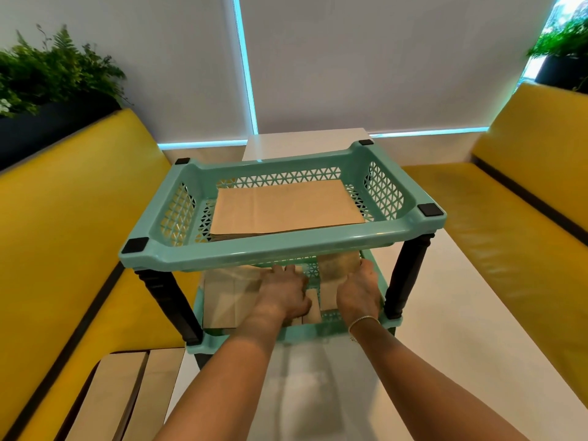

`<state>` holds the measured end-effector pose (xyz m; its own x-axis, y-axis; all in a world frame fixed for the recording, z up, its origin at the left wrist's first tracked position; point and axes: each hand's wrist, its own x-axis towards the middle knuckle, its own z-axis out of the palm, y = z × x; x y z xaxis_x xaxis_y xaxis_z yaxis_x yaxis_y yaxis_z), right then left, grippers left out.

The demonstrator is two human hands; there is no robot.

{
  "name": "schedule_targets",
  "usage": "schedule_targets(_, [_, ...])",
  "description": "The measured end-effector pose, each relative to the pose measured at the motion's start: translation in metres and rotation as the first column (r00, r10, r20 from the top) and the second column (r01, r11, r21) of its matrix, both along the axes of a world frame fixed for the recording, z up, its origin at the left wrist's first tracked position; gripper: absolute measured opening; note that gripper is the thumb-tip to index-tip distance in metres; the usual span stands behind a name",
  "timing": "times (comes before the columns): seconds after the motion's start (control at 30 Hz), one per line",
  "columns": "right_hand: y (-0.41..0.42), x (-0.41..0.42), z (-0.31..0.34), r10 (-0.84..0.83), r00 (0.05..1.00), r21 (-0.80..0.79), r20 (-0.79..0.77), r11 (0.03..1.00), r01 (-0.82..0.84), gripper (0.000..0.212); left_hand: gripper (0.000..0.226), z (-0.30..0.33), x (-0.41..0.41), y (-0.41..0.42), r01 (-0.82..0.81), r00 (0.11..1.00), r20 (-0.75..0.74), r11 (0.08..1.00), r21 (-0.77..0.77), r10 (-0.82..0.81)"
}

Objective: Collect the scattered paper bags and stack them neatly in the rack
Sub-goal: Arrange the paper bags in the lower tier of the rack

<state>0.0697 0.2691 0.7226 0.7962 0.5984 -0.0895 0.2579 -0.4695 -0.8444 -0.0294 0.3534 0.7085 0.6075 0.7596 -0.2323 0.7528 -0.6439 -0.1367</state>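
A teal two-tier plastic rack with black legs stands on the white table. Its upper tray holds a flat stack of brown paper bags. Both hands reach into the lower tray. My left hand lies on a brown bag at the tray's left, fingers pointing inward. My right hand grips the right edge of a smaller brown bag standing tilted in the tray's right half. The upper tray's rim hides the fingertips of both hands.
Two more brown bags lie on the table's near left corner. Yellow benches flank the white table on both sides. Planters with ferns sit behind the benches. A window blind covers the far wall.
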Motion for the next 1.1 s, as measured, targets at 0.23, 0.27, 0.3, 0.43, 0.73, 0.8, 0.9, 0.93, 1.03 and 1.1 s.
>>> schedule_targets(0.23, [-0.005,-0.003,0.003,-0.019,0.994,0.039,-0.109,0.999,0.023,0.015,0.057,-0.003,-0.009,-0.002,0.055,0.993,0.11,0.995,-0.079,-0.046])
schedule_targets(0.27, [-0.006,-0.003,0.003,-0.028,0.993,0.042,-0.116,0.999,0.033,0.016,0.06,-0.003,-0.01,-0.002,0.033,0.99,0.143,0.991,-0.131,-0.014])
schedule_targets(0.3, [-0.005,-0.003,0.001,-0.039,0.991,0.041,-0.128,0.998,0.045,0.017,0.062,-0.002,-0.01,-0.001,0.006,0.985,0.17,0.984,-0.18,0.025])
schedule_targets(0.43, [-0.001,-0.004,-0.007,-0.11,0.976,0.046,-0.19,0.992,0.121,0.021,0.074,-0.002,-0.008,-0.004,-0.023,0.979,0.192,0.971,-0.238,0.07])
schedule_targets(0.73, [0.003,-0.006,-0.011,-0.17,0.974,-0.008,-0.147,0.985,0.171,0.022,0.074,-0.003,-0.009,0.001,-0.002,0.967,0.244,0.961,-0.276,0.072])
schedule_targets(0.8, [0.005,-0.008,-0.01,-0.149,0.988,0.002,-0.034,0.989,0.149,0.015,0.07,-0.002,-0.007,0.002,0.001,0.969,0.237,0.967,-0.256,0.062])
schedule_targets(0.9, [0.005,-0.011,-0.01,-0.131,0.991,-0.013,0.035,0.991,0.132,0.023,0.063,0.001,-0.002,0.004,0.006,0.984,0.175,0.973,-0.229,0.035])
schedule_targets(0.93, [0.005,-0.011,-0.01,-0.134,0.991,-0.022,0.03,0.991,0.135,0.024,0.059,0.002,0.001,0.004,0.009,0.987,0.155,0.973,-0.231,0.028])
schedule_targets(1.03, [0.003,-0.01,-0.01,-0.13,0.991,-0.05,0.019,0.99,0.131,0.026,0.048,0.006,0.006,0.003,0.023,0.992,0.123,0.968,-0.249,0.008])
schedule_targets(1.1, [0.002,-0.01,-0.009,-0.12,0.992,-0.043,0.049,0.992,0.122,0.027,0.042,0.008,0.005,0.003,0.044,0.994,0.112,0.965,-0.257,-0.016])
